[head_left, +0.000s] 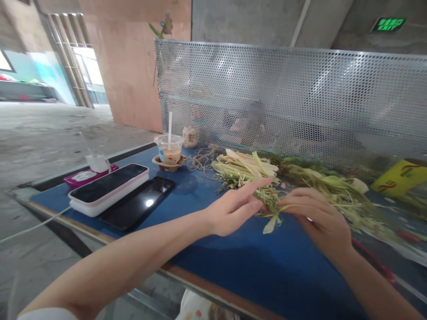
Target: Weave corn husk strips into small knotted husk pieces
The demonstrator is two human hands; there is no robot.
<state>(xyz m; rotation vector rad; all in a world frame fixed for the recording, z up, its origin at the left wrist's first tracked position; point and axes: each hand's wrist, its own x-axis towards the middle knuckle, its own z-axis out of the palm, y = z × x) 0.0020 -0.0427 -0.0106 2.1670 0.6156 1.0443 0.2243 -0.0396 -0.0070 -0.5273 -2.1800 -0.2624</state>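
A green, braid-like length of plant strips (271, 201) lies between my two hands above the table's blue top. My left hand (231, 211) holds its left side, with thumb and lower fingers closed at it and the index finger stretched out over it. My right hand (320, 220) pinches a pale leaf strip (287, 207) at the braid's right end; its fingertips are partly hidden. A flat leaf end (271, 224) hangs below the braid. Just behind my left hand lies a pile of pale, dry leaf strips (245, 164).
More green leaves (320, 184) and a yellow packet (400, 178) lie at the right. A drink cup with a straw (170, 149), tangled twine (203, 161), a black phone (138, 202) and a white-cased device (108, 189) sit left. A perforated metal screen (283, 89) bounds the back.
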